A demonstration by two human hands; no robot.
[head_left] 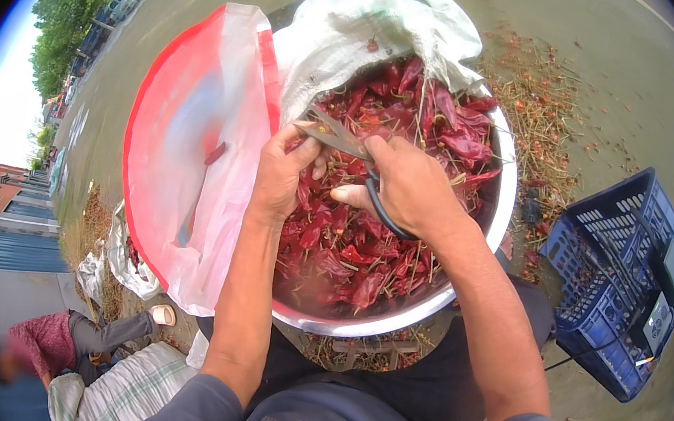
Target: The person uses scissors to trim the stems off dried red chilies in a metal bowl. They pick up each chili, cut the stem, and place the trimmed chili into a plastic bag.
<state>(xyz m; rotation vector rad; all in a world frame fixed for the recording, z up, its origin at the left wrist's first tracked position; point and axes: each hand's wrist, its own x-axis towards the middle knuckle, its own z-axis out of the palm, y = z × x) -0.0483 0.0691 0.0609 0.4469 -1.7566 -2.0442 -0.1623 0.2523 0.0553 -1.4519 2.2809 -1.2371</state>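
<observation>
Scissors blades half-hidden behind left hand

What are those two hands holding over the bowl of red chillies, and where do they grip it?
The right hand holds scissors by their black handle loops. The left hand pinches a dried red chilli near the blades; exactly which part it grips cannot be told.

I have a single head-worn fisheye view, looking steeply down from close above the metal basin on the lap. Its rim bends the surrounding ground. No second view overlaps it.
</observation>
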